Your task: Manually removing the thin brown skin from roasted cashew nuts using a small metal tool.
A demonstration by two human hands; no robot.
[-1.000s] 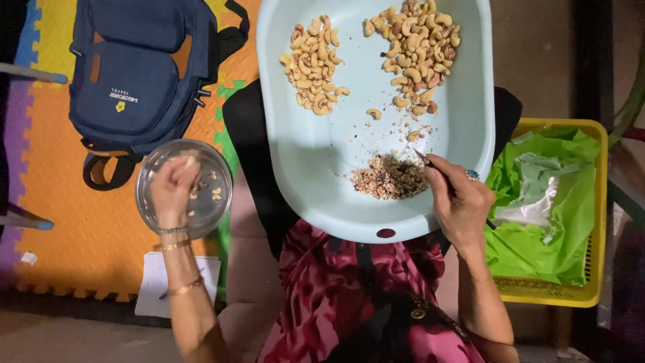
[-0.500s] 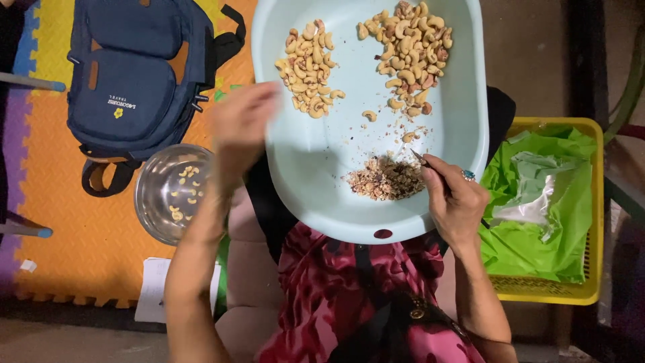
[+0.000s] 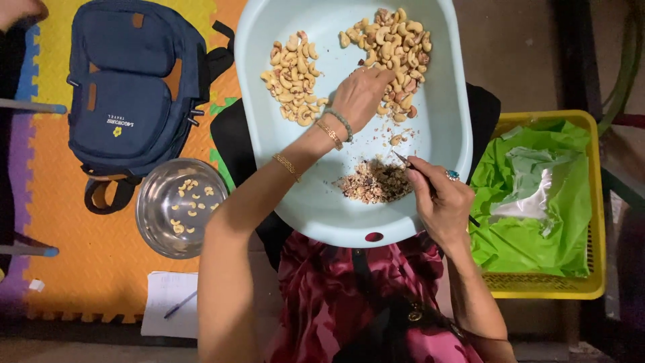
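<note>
Head view — backpack (image 3: 131, 87), bowl (image 3: 180, 207), basket (image 3: 544, 282)

We sit on the floor of what looks like a home work spot: bright foam puzzle mats (image 3: 60, 269) underfoot, a blue backpack (image 3: 131, 87) beside us, a yellow plastic basket (image 3: 578, 286) lined with a green bag (image 3: 531, 195), a notepad (image 3: 168, 312) with a pen.

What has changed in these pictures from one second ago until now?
The left hand left the steel bowl on the floor, swung up and right across the pale blue tray, and now reaches into the far right pile of cashews. I cannot tell if it grips one. The right hand stayed by the heap of peelings, holding its thin tool. Tray and bowl stayed put.
</note>
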